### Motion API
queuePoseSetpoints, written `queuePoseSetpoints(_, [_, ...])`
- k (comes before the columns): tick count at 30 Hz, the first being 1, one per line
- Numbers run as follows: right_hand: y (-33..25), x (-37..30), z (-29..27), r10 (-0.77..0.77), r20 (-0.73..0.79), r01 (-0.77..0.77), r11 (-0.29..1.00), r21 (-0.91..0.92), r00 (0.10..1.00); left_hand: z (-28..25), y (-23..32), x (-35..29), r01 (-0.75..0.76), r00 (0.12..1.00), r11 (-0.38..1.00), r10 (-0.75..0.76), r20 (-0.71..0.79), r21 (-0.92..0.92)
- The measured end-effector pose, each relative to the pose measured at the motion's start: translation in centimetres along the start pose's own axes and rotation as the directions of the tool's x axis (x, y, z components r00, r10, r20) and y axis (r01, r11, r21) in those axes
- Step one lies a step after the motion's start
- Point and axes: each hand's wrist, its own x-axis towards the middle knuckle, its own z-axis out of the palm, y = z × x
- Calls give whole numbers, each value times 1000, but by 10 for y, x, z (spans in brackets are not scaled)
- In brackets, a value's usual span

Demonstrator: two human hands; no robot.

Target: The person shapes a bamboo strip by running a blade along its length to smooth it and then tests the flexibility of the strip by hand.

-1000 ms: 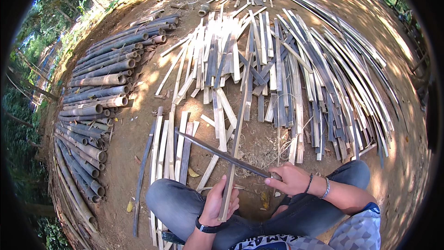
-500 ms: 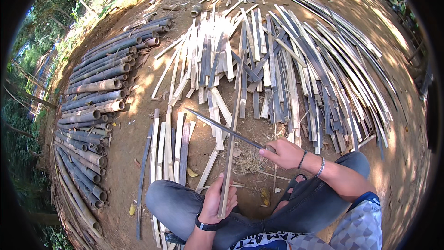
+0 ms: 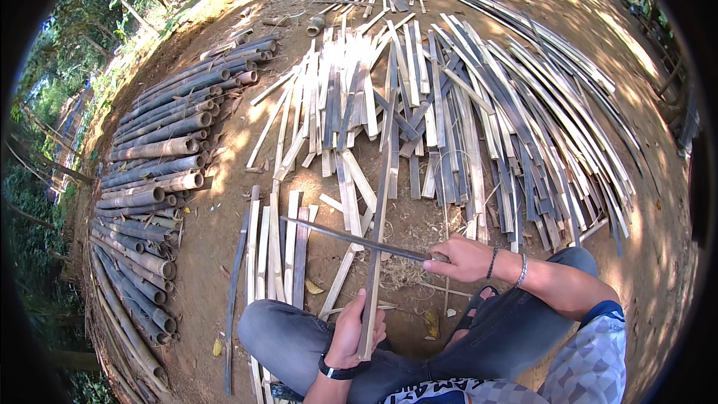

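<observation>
1. One view only, from the head, looking down at a seated person's lap and bare dirt ground strewn with dry shavings.
2. Left hand is curled shut around the near end of a long, flat bamboo strip, pale and fibrous. The strip runs from the palm straight away from the body, its far end lying among the cut slats.
3. Right hand is closed in a fist on the handle of a long knife. Its thin dark blade reaches out to the left of that hand and crosses the strip just beyond the left hand's fingers, touching it.
4. Left forearm comes up from the lower edge with a black watch on the wrist. Right forearm enters from the right, bent across the knee, with bracelets at the wrist.
5. Beyond both hands lies a wide spread of split slats, flat, thin, grey and tan, many overlapping.
6. Far to the left of the left hand, round bamboo poles lie stacked side by side, hollow ends showing.
7. Just left of the left hand, a few narrow slats lie in a row on the ground.
</observation>
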Motion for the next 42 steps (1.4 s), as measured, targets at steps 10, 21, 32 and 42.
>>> queuePoseSetpoints(10, [32, 29, -12, 106, -32, -106, 994, 14, 994, 2, -1, 4, -9, 1000, 999, 10, -23, 35])
queuePoseSetpoints(21, [62, 51, -26, 176, -106, -178, 984, -3, 979, 12, -4, 7, -17, 994, 994, 28, -103, 104])
queuePoseSetpoints(32, [67, 58, -32, 110, -86, -116, 991, -73, 990, 6, -1, 5, 5, 996, 998, 2, -94, 70])
queuePoseSetpoints(42, [44, 58, -18, -81, -12, 80, 992, -94, 997, -15, 4, -5, 8, 1000, 999, -7, 30, -31])
